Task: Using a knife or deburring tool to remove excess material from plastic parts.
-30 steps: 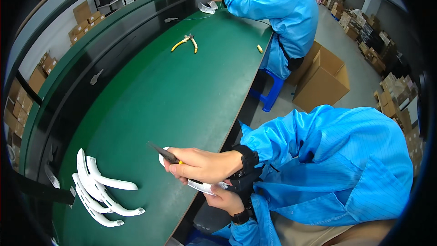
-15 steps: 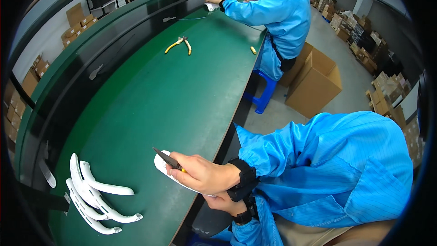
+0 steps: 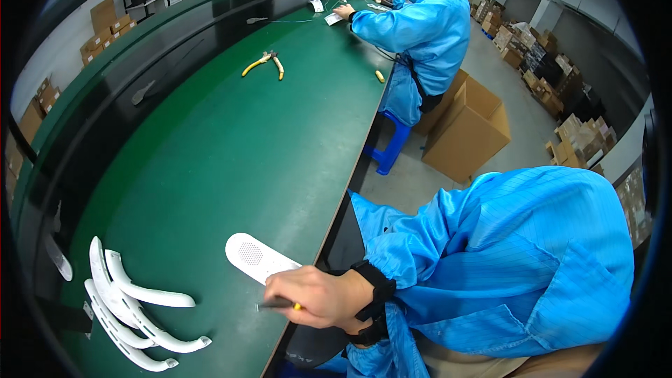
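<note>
A long white plastic part [image 3: 256,255], with a rounded end full of small holes, reaches out over the near table edge. My right hand [image 3: 308,297] is closed around pliers [image 3: 277,303]; their dark jaws point left, and a bit of yellow handle shows. It lies across the lower end of the white part and hides it. Underneath it is my left hand [image 3: 349,326], at the hidden end of that part; its fingers are covered. Several curved white plastic pieces [image 3: 133,301] lie stacked at the left on the green table [image 3: 210,168].
Yellow-handled pliers [image 3: 264,64] lie farther up the table, and a small yellow piece [image 3: 379,76] is near its edge. A co-worker in blue [image 3: 427,28] sits on a blue stool [image 3: 389,143] beside an open cardboard box [image 3: 467,133]. Dark rails run along the far side.
My right hand has turned and dropped lower, so the pliers' jaws have left the white part's rounded end. That end's holes now show fully. The co-worker's hand has come down closer to the table.
</note>
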Tool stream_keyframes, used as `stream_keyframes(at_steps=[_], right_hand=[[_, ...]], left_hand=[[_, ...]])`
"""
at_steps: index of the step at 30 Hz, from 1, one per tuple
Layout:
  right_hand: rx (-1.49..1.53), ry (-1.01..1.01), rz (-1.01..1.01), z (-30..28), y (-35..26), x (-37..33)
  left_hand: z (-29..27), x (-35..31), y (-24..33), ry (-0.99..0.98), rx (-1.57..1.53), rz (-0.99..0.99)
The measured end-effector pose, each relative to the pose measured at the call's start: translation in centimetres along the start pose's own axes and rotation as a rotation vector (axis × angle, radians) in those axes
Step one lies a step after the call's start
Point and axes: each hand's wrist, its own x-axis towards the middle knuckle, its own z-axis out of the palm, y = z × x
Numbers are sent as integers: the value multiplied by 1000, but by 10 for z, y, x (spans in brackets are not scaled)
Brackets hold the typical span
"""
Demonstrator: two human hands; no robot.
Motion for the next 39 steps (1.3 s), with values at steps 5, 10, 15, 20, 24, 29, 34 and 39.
stream_keyframes(at_steps=[5,10,15,20,24,29,34,39], right_hand=[[290,-64,234,-24,-8,14],[106,-62,348,-96,5,27],[189,-121,278,-85,10,-1],[829,-212,619,-98,58,10],[1096,-207,630,-110,65,16],[1271,-281,692,-122,73,18],[1330,-122,827,-120,65,11],[1272,-131,814,-117,67,17]], left_hand=[[-21,17,34,65,-300,132],[-38,29,95,-93,-560,-278],[-63,60,136,-185,351,154],[-83,94,188,-656,254,189],[-90,105,187,-666,36,327],[-66,116,195,-291,268,661],[-46,119,187,-534,219,476],[-61,120,178,-600,75,513]])
